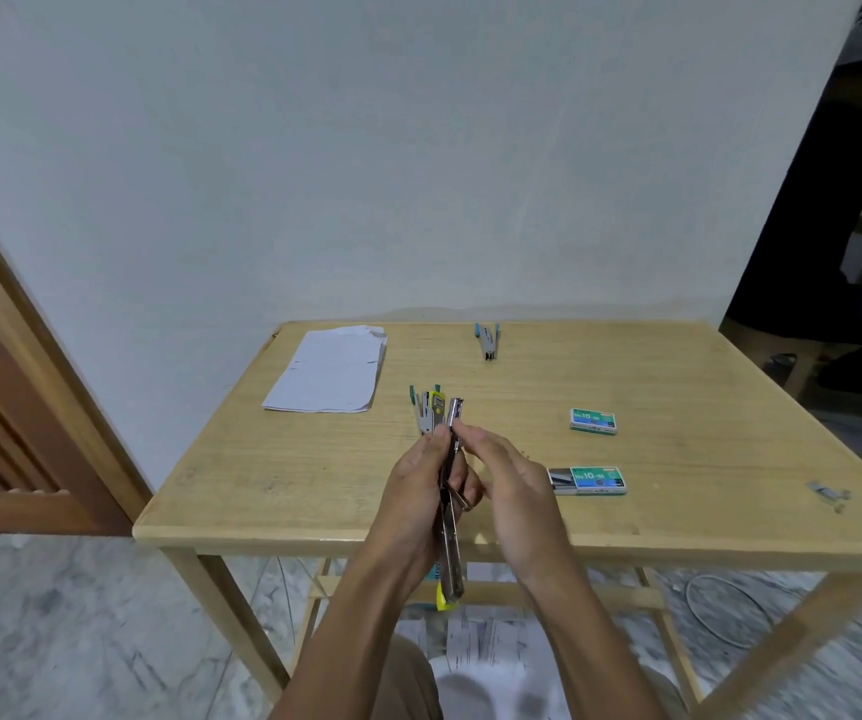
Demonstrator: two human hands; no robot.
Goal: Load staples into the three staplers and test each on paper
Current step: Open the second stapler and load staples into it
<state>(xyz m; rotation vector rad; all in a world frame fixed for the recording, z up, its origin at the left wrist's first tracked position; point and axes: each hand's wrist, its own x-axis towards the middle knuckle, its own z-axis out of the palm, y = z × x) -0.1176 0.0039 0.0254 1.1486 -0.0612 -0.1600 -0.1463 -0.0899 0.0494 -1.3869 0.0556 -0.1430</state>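
My left hand (pixel 418 491) grips a yellow and silver stapler (pixel 448 553), swung open lengthwise above the table's near edge. My right hand (pixel 501 475) has its fingertips pinched at the upper metal channel of that stapler; whether staples are between them I cannot tell. A second stapler (pixel 422 412) with teal tips lies on the table just behind my hands. A third teal-tipped stapler (pixel 488 341) lies near the back edge. A stack of white paper (pixel 329 370) sits at the back left. One staple box (pixel 589 480) lies slid open to the right; another (pixel 594 421) lies closed beyond it.
The wooden table (pixel 704 387) stands against a pale wall. A small metal piece (pixel 830 495) lies near the right edge. A person in dark clothes (pixel 834 210) sits at the far right. A wooden door (pixel 7 387) is at the left. Papers (pixel 486 641) lie on the floor.
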